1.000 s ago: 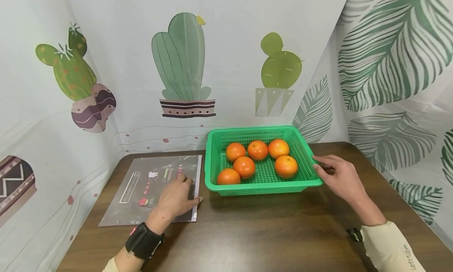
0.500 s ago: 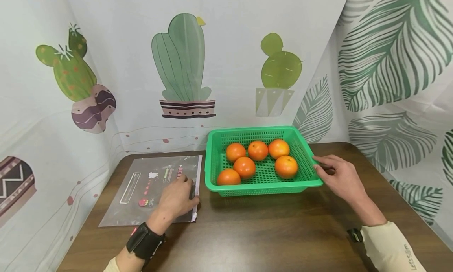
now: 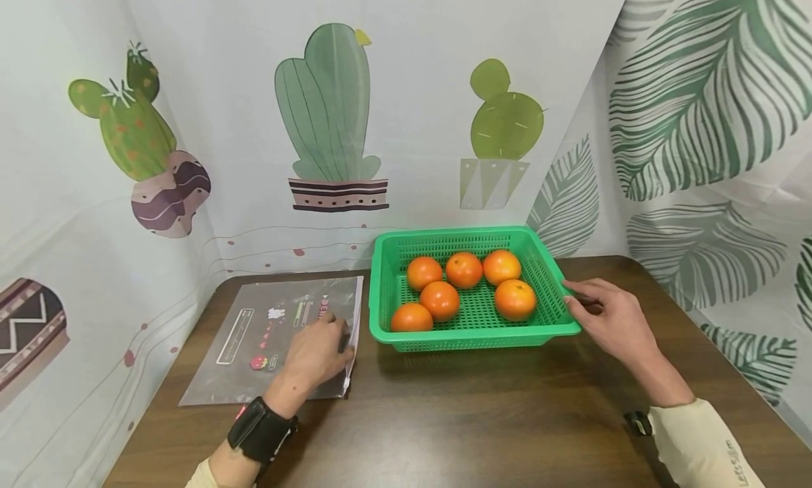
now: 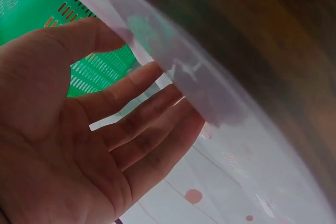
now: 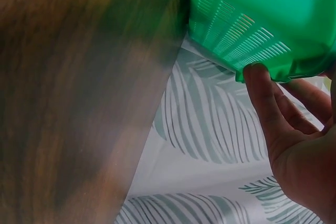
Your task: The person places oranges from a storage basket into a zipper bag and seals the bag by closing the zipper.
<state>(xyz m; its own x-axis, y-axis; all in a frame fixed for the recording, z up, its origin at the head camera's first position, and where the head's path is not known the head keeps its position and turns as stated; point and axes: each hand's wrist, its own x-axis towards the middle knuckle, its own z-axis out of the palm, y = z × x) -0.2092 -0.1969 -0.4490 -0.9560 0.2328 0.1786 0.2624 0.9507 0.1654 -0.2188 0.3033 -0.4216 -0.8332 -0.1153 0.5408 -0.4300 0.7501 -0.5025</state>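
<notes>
On the left of the table [image 3: 482,431], the left hand [image 3: 317,354] pinches the zip edge [image 3: 358,308] of a flat bag [image 3: 250,333]. The right hand [image 3: 615,326] holds the right rim [image 3: 550,266] of a basket [image 3: 469,338] of oranges [image 3: 440,301]. The bag looks light, limp, slippery, best held by that edge; the basket, stiffer, by its rim.

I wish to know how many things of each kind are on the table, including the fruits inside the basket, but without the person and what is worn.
Oranges: 6
Green plastic basket: 1
Clear zip bag: 1
Total: 8
</notes>
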